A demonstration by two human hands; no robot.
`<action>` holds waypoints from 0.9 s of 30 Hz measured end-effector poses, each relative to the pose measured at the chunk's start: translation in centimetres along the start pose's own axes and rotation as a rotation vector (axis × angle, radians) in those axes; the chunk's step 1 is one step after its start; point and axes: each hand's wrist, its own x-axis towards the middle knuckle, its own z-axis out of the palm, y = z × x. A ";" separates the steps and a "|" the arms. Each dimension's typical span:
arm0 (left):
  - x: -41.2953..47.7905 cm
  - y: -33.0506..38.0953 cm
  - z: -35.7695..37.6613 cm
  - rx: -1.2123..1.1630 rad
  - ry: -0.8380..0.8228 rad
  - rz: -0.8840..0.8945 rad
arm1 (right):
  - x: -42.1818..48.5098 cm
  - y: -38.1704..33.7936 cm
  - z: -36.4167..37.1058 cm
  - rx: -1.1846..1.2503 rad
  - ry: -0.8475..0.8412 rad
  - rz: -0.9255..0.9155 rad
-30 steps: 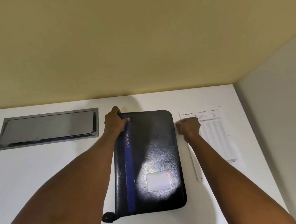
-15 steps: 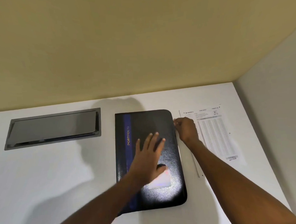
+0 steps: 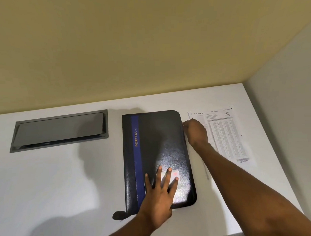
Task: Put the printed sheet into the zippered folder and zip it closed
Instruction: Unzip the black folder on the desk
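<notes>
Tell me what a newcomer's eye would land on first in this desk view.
First, the black zippered folder with its blue stripe, lying closed in the middle of the white desk; the left hand is pressed flat on its near end. The right hand is at the folder's far right edge, partly over the printed sheet lying beside it. To the left, a grey hatch is set into the desk.

On your white desk you have a grey recessed cable hatch set flush into the top at the far left — its long flap looks tilted inward. Behind the desk runs a beige wall — a pale side panel closes the right
</notes>
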 end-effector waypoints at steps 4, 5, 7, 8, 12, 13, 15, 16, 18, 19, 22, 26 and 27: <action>-0.3 -0.1 0.1 -0.036 0.027 -0.021 | -0.9 0.1 0.5 0.011 0.022 0.009; -0.3 -0.1 0.0 -0.047 0.026 -0.027 | -1.2 0.2 0.6 0.018 0.034 0.003; -0.2 -0.1 -0.1 -0.056 0.030 -0.039 | -1.8 0.5 0.9 0.004 0.047 -0.029; -0.1 -0.1 -0.1 -0.056 0.039 -0.044 | -2.2 0.8 1.0 -0.011 0.049 -0.042; 0.0 -0.3 -0.3 -0.066 0.065 -0.042 | -3.9 1.6 1.5 -0.024 0.052 -0.040; 0.1 -0.5 -0.3 -0.069 0.067 -0.039 | -4.4 1.8 1.6 -0.034 0.050 -0.039; 0.1 -0.7 -0.3 -0.076 0.060 -0.030 | -5.7 2.1 1.5 -0.035 0.040 -0.025; 0.1 -0.8 -0.3 -0.076 0.052 -0.028 | -6.4 2.2 1.5 -0.040 0.035 -0.022; 0.2 -0.9 -0.3 -0.065 0.036 -0.027 | -7.9 2.3 1.6 -0.035 0.018 -0.001; 0.2 -0.9 -0.4 -0.061 0.032 -0.027 | -8.7 2.4 1.5 -0.003 0.014 0.019; 0.0 -0.9 -0.6 -0.082 0.024 -0.026 | -10.9 2.8 1.8 0.044 0.005 0.050; 0.0 -1.1 -1.0 -0.111 0.012 -0.013 | -13.6 3.5 2.6 0.157 0.013 0.120; -0.1 -1.2 -1.0 -0.112 0.012 -0.006 | -14.3 3.8 2.8 0.188 0.017 0.156</action>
